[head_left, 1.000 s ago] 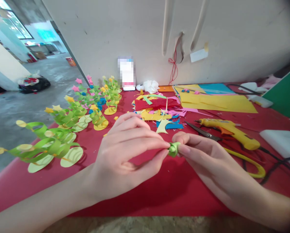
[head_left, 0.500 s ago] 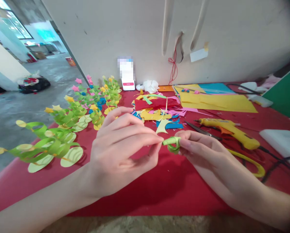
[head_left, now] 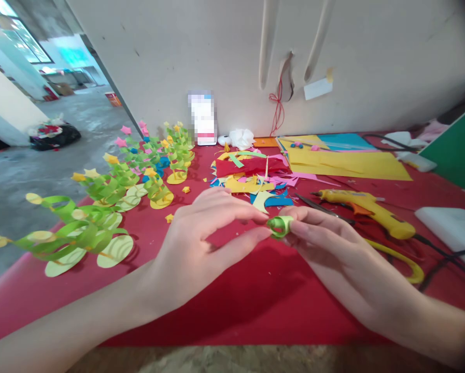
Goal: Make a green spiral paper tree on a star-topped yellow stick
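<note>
A small coil of green paper strip (head_left: 279, 226) is pinched between both hands above the red table (head_left: 255, 305). My left hand (head_left: 205, 243) grips its left side with thumb and fingertips. My right hand (head_left: 333, 254) holds the right side, fingers curled round the coil. Both hands hover just over the tabletop, near its middle.
Finished green paper spirals (head_left: 76, 228) with yellow and pink stars line the left side. A pile of coloured scraps (head_left: 255, 178) lies behind the hands. A yellow glue gun (head_left: 368, 207), scissors (head_left: 395, 254), coloured sheets (head_left: 344, 160) and white foam (head_left: 450, 228) sit right.
The strip's loose end, pulled out leftward half a second ago, is rolled back into a tight coil. My left fingers have closed in on it again.
</note>
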### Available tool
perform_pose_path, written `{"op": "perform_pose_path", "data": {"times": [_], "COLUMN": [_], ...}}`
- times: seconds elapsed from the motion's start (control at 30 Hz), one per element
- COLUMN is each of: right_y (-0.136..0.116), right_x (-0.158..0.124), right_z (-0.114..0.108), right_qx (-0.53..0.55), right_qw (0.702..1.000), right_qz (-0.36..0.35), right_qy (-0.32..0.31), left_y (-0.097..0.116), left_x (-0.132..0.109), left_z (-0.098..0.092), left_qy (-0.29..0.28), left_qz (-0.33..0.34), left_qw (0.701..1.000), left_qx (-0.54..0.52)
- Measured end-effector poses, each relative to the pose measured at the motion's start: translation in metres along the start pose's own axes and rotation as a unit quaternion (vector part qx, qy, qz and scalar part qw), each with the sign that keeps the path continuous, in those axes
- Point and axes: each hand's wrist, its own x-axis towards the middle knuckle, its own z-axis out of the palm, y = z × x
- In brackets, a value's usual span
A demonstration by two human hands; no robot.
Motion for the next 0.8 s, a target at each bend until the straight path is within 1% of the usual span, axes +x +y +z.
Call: {"op": "perform_pose_path", "data": {"times": [0.13, 0.33, 0.47, 0.57, 0.7, 0.8], "right_y": [0.0009, 0.0025, 0.0023, 0.0020, 0.0017, 0.0017], "right_x": [0.0008, 0.0018, 0.0002, -0.0004, -0.0003, -0.0001], "right_z": [0.0008, 0.0006, 0.0000, 0.0002, 0.0015, 0.0016], "right_qx": [-0.021, -0.029, -0.032, -0.034, -0.045, -0.059], "right_qw": [1.000, 0.999, 0.999, 0.999, 0.999, 0.998], "right_qz": [-0.003, 0.010, 0.015, 0.016, 0.013, 0.006], "right_qy": [-0.019, -0.035, -0.029, -0.024, -0.025, -0.024], "left_y": [0.0003, 0.0011, 0.0001, -0.0002, 0.0004, 0.0007], "left_x": [-0.0006, 0.0025, 0.0024, 0.0008, -0.0012, -0.0017], "left_z": [0.0027, 0.0026, 0.0019, 0.0016, 0.0020, 0.0020], "left_qy": [0.019, 0.039, 0.048, 0.031, -0.008, -0.027], "left_qz": [0.009, 0.040, 0.050, 0.038, 0.018, 0.009], "left_qw": [1.000, 0.998, 0.998, 0.999, 0.999, 0.999], "left_qx": [-0.023, -0.001, 0.009, -0.003, -0.035, -0.035]}}
